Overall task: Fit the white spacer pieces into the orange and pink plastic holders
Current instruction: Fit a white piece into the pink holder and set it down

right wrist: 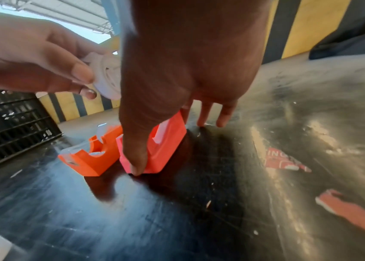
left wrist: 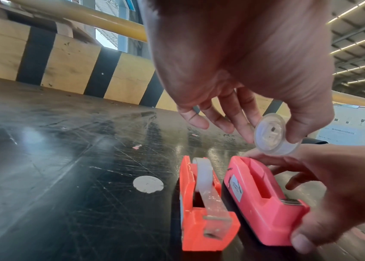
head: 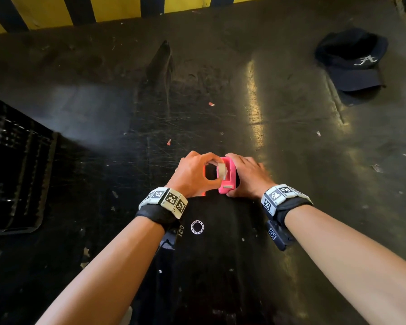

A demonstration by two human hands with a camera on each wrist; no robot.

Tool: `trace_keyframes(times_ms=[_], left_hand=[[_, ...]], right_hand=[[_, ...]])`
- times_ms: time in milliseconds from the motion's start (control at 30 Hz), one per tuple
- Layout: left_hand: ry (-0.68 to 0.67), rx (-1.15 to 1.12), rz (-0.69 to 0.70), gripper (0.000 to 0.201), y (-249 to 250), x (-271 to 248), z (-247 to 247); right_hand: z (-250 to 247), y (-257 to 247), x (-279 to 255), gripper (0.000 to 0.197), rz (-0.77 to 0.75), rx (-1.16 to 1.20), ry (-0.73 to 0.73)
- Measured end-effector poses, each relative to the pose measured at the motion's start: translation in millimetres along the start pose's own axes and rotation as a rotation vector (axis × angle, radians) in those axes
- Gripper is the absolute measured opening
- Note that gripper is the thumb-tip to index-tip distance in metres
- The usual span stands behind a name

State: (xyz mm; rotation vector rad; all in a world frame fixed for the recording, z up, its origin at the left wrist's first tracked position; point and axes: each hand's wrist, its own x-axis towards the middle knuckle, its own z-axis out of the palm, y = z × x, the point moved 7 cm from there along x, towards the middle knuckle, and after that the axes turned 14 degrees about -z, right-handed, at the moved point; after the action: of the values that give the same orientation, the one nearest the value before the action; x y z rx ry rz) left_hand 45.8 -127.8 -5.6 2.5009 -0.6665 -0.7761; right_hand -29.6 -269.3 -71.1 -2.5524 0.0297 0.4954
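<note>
Pinching the white spacer [left wrist: 270, 134] by its rim, the left hand [head: 192, 174] likely found it light, stiff and slippery, while the right hand [head: 250, 175] gripped the pink holder [left wrist: 264, 199].

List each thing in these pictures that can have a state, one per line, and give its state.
Orange holder: on the table, white piece already seated in it.
Pink holder: on the table, slot empty, steadied by the right hand.
White spacer: pinched by the left hand, above the pink holder, not yet fitted.
Cap: lying on the table, untouched.
</note>
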Motion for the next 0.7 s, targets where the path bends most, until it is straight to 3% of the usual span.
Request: trace_keyframes(times_ms=[267,700], left_hand=[[0.055,0.042,0.037,0.051,8,2,2],[0.119,0.081,0.059,0.058,20,-25,0]], right_hand=[[-7,-6,-19,0.125,-0.126,0.118,0.114],[-27,-25,-48,0.124,-0.123,0.133,0.196]])
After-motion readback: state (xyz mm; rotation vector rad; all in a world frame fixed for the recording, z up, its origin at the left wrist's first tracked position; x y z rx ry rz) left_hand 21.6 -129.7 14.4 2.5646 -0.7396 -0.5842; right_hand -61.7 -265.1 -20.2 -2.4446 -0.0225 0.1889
